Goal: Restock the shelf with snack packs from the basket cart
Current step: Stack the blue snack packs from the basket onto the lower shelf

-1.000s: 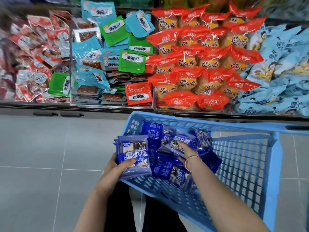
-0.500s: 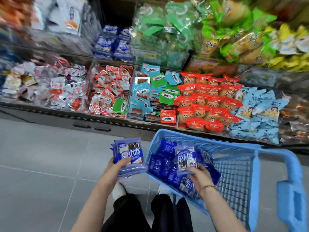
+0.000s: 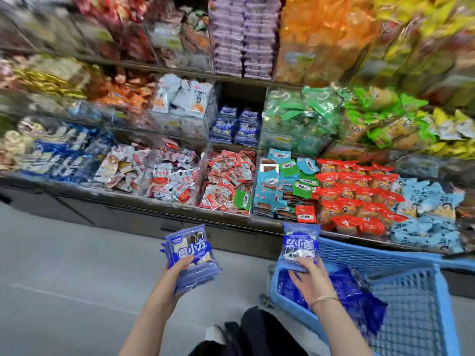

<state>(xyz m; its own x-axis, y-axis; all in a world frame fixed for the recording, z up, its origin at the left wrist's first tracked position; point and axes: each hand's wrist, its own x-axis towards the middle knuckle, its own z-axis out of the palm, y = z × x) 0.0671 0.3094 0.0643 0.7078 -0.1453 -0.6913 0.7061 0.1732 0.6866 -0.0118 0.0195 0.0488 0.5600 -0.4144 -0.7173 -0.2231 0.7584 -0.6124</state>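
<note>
Grey floor tiles [image 3: 64, 278] run under the aisle. Red-wrapped cakes [image 3: 359, 196] lie in rows just beside pale blue packets [image 3: 431, 217] on the right. Above them sit green-wrapped snacks [image 3: 303, 116]; purple packs [image 3: 244, 34] are stacked higher up. Black trousers [image 3: 264, 335] show at the bottom edge.

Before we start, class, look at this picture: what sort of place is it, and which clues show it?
Probably a shop's snack aisle: tiered shelves crammed with sorted packets, a blue cart of stock, and the left hand and right hand each gripping blue packs.
</note>
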